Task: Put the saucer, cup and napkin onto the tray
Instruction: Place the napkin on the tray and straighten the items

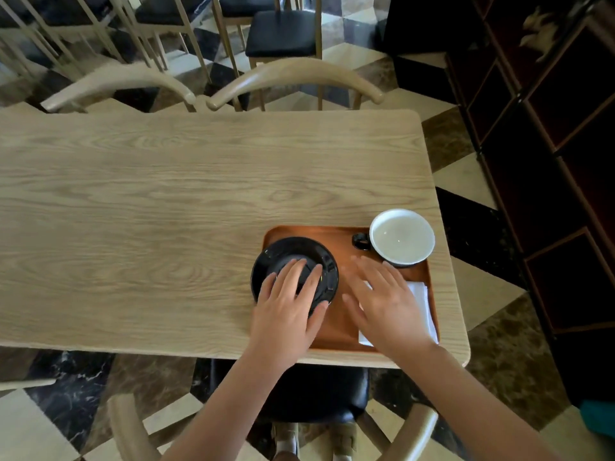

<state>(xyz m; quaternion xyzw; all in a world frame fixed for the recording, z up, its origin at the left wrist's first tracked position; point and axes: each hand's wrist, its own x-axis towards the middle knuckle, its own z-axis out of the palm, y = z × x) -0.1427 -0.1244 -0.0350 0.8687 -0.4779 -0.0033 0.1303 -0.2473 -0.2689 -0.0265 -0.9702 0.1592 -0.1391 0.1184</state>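
Observation:
An orange-brown tray (336, 235) lies at the table's near right corner. On its left end sits a black saucer (283, 252), whose rim hangs over the tray's left edge. My left hand (286, 311) lies on top of the saucer, fingers spread across it and thumb hooked at its near right rim. The cup (402, 237), black outside and white inside, stands upright in the tray's far right corner with its handle pointing left. A white folded napkin (422, 301) lies in the near right of the tray, partly under my right hand (386, 304), which is flat with fingers apart.
The light wooden table (166, 194) stretches left of the tray. Two curved chair backs (293, 74) stand at its far edge and a black-seated chair (316, 390) is below me. A dark cabinet (549, 144) stands to the right.

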